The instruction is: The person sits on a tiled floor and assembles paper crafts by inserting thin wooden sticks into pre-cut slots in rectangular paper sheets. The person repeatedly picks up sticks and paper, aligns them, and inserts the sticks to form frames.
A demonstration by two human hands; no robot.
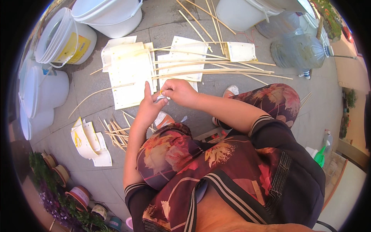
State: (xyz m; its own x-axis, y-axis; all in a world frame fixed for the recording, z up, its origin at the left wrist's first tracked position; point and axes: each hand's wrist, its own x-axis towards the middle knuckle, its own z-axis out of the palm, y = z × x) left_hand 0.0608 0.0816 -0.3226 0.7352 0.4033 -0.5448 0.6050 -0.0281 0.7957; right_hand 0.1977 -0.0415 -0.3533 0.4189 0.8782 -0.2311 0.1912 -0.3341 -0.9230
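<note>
My left hand (149, 105) and my right hand (182, 91) meet over the paving, both gripping a small white item (161, 98) with a touch of yellow. Fingers cover much of it, so its kind is unclear. Just beyond them lie white sheets (130, 75) with yellowed edges, stacked on the ground. Long thin wooden strips (214, 71) run to the right across more sheets (189, 46). One bent strip (92, 94) reaches left from the stack. A folded white piece (240, 52) rests at the strips' far end.
White plastic buckets (111, 26) stand at the far left, another bucket (246, 17) at the far right. Cloudy plastic bottles (298, 50) lie beside it. Short sticks (116, 133) and yellow-stained pieces (87, 139) are near my left arm. Flowerpots (78, 197) line the lower left.
</note>
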